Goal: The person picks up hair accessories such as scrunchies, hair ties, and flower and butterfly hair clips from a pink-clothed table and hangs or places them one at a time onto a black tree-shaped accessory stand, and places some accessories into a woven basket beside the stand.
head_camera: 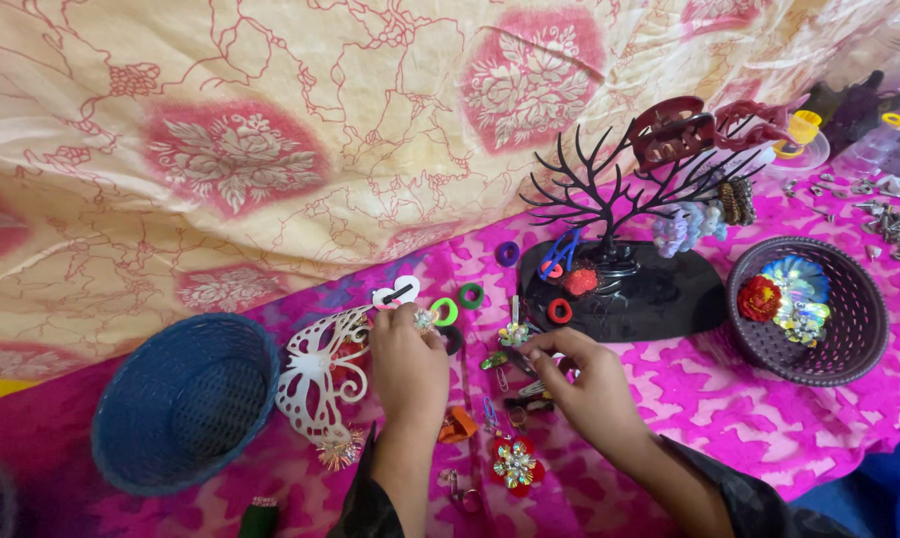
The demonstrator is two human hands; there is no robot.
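Observation:
My left hand rests on the pink cloth beside a white butterfly-shaped mask, its fingers closed around a small sparkly piece at the fingertips. My right hand pinches a small hair clip with a flowery top, just in front of the black tree-shaped stand. Several small hair rings, clips and a red sequined flower lie scattered between and below my hands.
An empty blue basket sits at the left. A dark purple basket with red and shiny flowers stands at the right. The stand's black base holds rings and claw clips. Metal clips lie far right. Patterned cream fabric drapes behind.

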